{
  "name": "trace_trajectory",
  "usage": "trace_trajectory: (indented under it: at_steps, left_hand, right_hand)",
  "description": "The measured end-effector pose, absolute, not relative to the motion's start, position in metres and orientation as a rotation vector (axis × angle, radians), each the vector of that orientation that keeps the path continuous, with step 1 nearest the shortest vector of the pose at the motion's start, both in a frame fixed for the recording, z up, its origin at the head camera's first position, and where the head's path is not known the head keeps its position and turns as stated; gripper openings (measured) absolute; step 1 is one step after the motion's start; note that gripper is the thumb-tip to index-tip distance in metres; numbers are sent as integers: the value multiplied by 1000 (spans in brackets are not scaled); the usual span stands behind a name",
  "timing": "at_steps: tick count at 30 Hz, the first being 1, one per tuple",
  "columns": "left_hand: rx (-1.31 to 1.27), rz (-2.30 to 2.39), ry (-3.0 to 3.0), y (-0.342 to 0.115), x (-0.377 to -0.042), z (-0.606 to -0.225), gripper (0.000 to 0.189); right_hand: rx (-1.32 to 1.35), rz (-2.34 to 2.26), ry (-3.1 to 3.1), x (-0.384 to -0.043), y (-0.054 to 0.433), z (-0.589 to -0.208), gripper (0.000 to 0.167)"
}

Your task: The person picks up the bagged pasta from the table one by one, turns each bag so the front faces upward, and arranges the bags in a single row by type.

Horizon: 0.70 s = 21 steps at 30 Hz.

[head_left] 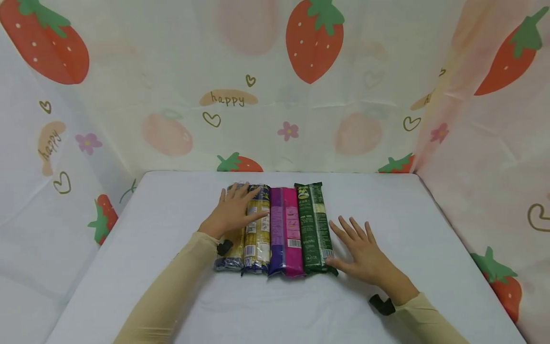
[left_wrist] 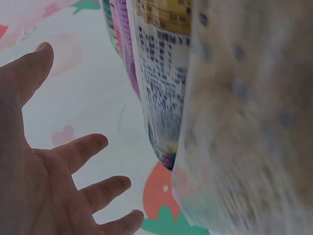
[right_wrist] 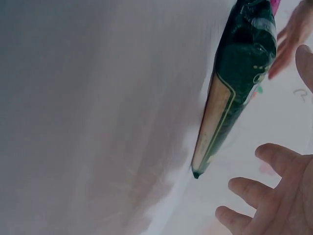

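Four long plastic packets lie side by side on the white tabletop. My left hand (head_left: 229, 213), fingers spread, is over the clear leftmost packet (head_left: 230, 263) and the gold-and-navy packet (head_left: 257, 248), partly hiding both. Third in the row is a purple-and-pink packet (head_left: 287, 229). A dark green packet (head_left: 315, 227) forms the right end, and my right hand (head_left: 360, 254) is spread beside its lower right edge. In the left wrist view, the left palm (left_wrist: 34, 191) faces the packets with nothing gripped. The right wrist view shows the right fingers (right_wrist: 249, 191) apart from the green packet (right_wrist: 244, 73).
White cloth covers the table (head_left: 129, 267). A strawberry-printed curtain (head_left: 266, 114) rises behind the far edge and along both sides. Dark wrist cameras (head_left: 381, 304) sit at the cuffs of the beige sleeves (head_left: 172, 282).
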<state>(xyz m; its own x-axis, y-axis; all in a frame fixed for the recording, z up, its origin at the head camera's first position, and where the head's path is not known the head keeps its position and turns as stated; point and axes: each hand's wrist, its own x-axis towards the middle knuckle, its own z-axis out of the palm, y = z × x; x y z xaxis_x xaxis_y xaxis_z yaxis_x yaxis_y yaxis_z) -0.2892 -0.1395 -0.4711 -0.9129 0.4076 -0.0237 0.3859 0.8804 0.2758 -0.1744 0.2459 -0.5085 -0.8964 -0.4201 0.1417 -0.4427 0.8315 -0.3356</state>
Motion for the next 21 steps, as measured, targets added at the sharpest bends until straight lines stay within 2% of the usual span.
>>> trace_trajectory:
  at_steps: [21]
  left_hand:
    - [716,313,2930,-100,-311,-472,88]
  right_hand:
    - [775,569,-2937,-174,235,-513,98]
